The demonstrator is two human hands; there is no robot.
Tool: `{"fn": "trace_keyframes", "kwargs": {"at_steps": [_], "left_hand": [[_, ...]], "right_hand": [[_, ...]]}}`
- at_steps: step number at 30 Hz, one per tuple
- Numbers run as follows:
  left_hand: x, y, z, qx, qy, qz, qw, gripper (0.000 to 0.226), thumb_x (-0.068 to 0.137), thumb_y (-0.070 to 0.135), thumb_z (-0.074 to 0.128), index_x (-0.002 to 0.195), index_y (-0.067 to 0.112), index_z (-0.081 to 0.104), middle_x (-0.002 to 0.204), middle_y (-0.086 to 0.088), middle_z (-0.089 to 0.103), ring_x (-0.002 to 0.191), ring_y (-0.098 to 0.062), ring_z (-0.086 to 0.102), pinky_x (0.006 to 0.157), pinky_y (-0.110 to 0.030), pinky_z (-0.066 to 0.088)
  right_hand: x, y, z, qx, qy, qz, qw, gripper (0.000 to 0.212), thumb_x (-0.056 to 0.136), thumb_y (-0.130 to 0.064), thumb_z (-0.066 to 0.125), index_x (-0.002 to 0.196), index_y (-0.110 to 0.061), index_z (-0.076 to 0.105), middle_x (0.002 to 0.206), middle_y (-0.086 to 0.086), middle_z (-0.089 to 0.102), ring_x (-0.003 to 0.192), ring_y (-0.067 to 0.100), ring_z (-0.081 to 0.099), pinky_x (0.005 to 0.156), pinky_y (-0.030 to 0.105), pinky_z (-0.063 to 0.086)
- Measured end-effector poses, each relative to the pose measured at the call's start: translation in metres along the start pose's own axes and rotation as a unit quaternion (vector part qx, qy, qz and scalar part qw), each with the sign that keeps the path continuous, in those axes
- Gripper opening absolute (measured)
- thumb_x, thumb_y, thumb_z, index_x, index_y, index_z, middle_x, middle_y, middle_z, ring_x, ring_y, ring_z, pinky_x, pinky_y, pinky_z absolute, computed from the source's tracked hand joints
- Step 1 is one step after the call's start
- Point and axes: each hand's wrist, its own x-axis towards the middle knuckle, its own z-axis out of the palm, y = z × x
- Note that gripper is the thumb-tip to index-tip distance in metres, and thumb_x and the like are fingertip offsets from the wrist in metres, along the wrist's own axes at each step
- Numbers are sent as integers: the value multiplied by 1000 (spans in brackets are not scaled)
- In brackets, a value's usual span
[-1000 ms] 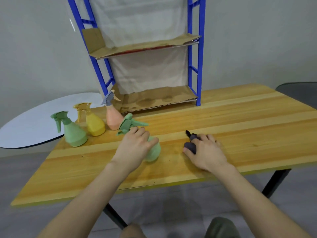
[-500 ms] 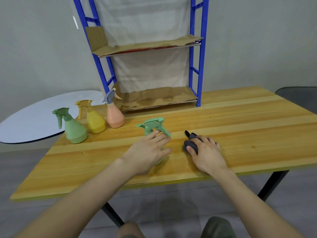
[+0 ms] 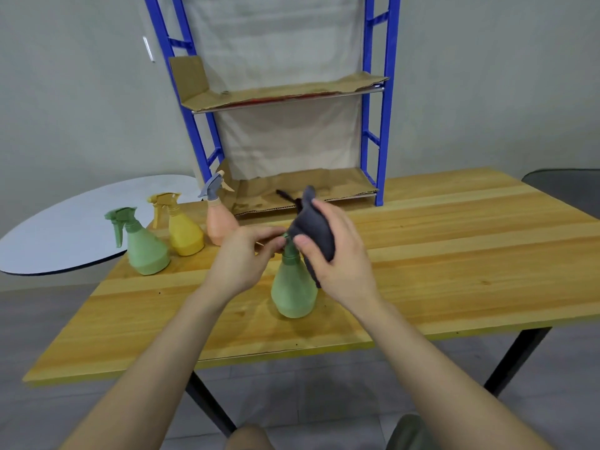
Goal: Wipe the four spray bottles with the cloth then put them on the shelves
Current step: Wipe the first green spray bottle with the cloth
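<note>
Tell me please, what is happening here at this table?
A person is wiping a pale green bottle that stands on the table. The left hand holds its top, and the right hand presses a dark cloth against its head. Three more bottles, green, yellow and pink, wait at the left. Both shelves hold no bottles yet.

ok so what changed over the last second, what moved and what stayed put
The right hand lifted the dark cloth off the table and brought it up against the head of the light green bottle. The left hand shifted from that bottle's body up to its nozzle, and the bottle moved right. The dark green, yellow and pink bottles stayed put; the shelves remain bare.
</note>
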Motion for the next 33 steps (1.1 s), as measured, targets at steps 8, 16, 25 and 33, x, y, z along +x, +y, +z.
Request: {"fn": "trace_keyframes", "kwargs": {"at_steps": [8, 16, 25, 33], "left_hand": [[4, 6, 4, 16, 5, -8, 1000, 25, 102, 23, 74, 125, 24, 82, 106, 15, 80, 86, 2, 69, 90, -33, 62], [5, 9, 3, 46, 10, -10, 999, 27, 102, 25, 73, 128, 22, 80, 112, 8, 83, 92, 1, 72, 87, -10, 51], [-2, 9, 3, 36, 25, -1, 999, 23, 102, 20, 74, 123, 24, 82, 88, 22, 75, 77, 10, 71, 78, -13, 57], [-4, 19, 5, 70, 39, 37, 996, 22, 100, 21, 76, 121, 18, 83, 109, 4, 84, 90, -1, 71, 84, -14, 53]], "right_hand": [[-14, 25, -6, 98, 15, 69, 993, 49, 93, -21, 85, 135, -32, 61, 124, -14, 71, 112, 7, 68, 91, 18, 53], [-13, 24, -14, 150, 8, 99, 984, 36, 99, -29, 78, 131, -31, 64, 117, -17, 74, 108, 9, 71, 84, 22, 56], [-10, 43, -13, 89, -15, 118, 989, 37, 99, -46, 70, 131, -29, 65, 111, -11, 76, 101, 9, 72, 89, 42, 61], [13, 11, -38, -38, -44, -37, 998, 44, 105, -41, 65, 147, -31, 56, 139, -11, 63, 126, 10, 61, 103, 29, 50]]}}
